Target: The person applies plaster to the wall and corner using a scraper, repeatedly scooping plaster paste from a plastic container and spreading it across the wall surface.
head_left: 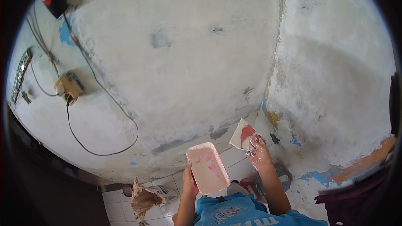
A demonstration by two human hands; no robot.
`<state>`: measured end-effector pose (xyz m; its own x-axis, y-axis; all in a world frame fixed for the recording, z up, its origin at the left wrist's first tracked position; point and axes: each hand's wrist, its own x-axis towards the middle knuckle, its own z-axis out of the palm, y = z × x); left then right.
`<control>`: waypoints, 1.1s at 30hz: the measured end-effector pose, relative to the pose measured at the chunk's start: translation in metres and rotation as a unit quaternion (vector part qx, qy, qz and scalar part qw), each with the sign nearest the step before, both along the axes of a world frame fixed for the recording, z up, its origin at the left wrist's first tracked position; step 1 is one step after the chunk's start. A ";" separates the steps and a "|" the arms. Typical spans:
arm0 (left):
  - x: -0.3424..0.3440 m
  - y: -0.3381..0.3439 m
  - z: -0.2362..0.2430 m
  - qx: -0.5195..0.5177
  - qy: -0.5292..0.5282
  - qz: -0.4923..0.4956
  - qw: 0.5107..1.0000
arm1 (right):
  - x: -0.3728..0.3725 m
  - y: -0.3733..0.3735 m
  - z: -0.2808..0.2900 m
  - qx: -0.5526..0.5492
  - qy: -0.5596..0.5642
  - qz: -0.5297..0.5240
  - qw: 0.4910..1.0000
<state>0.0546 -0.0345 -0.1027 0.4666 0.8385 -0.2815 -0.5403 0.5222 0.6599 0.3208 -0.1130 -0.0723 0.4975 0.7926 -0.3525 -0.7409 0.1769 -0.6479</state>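
My left hand [189, 181] grips the left side of a pink plastic tray [226, 178], its fingers out of sight under it. Off-white filler paste [206, 170] coats the inside, with streaks of pink showing through. To the right of the tray, my right hand [258, 152] is closed round a flat putty scraper [246, 134], red where bare and smeared with paste along its blade. Paste also sticks to the fingers of that hand. The scraper is held up apart from the tray, in front of the lower wall near the corner.
A patchy plastered wall [180, 79] meets another at a corner on the right. At left, a yellowish socket block [68, 88] has a looping black cable [106, 154]. A crumpled brown paper bag [144, 201] stands on the tiled floor [115, 209]. Dark red cloth [347, 205] lies at lower right.
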 end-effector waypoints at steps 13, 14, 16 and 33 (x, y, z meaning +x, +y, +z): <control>0.101 0.031 0.039 0.033 0.029 0.039 0.998 | 0.154 0.073 0.018 0.019 0.044 -0.050 0.998; 0.109 0.030 0.046 0.028 0.036 0.036 0.998 | 0.168 0.081 0.013 0.034 -0.001 -0.074 0.997; 0.125 0.026 0.058 0.001 0.042 0.060 0.997 | 0.197 0.095 0.004 0.041 -0.041 -0.098 0.994; 0.138 0.020 0.054 0.003 0.117 0.128 0.985 | 0.188 0.235 -0.003 -0.075 -0.615 -0.243 0.746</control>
